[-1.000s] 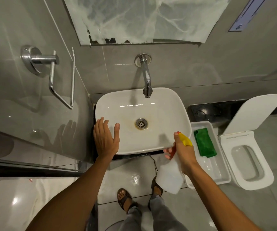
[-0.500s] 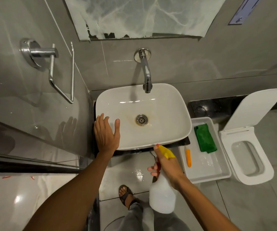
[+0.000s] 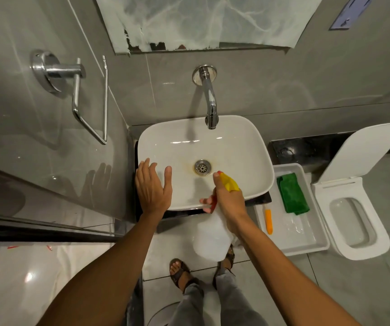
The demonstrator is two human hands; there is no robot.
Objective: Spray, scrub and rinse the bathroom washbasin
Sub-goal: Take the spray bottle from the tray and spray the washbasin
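Observation:
The white washbasin (image 3: 241, 147) sits under a chrome wall tap (image 3: 210, 102); a yellowish stain rings its drain (image 3: 202, 167). My left hand (image 3: 153, 188) lies flat and open on the basin's front left rim. My right hand (image 3: 230, 203) grips a translucent white spray bottle (image 3: 211, 236) with a yellow nozzle (image 3: 229, 183) and red trigger. The nozzle is over the front of the bowl, close to the drain. A green cloth (image 3: 291, 192) and an orange-handled brush (image 3: 268, 221) lie in a white tray (image 3: 316, 245) to the right.
A toilet (image 3: 358, 222) with its lid raised stands right of the tray. A chrome towel holder (image 3: 76, 90) sticks out from the left wall, beside a glass partition. A mirror (image 3: 212, 22) hangs above the tap. My sandalled feet (image 3: 180, 271) stand on wet floor tiles.
My right hand has carried the spray bottle from beside the tray leftward and up over the basin's front rim, nozzle toward the drain. My left hand stays on the rim.

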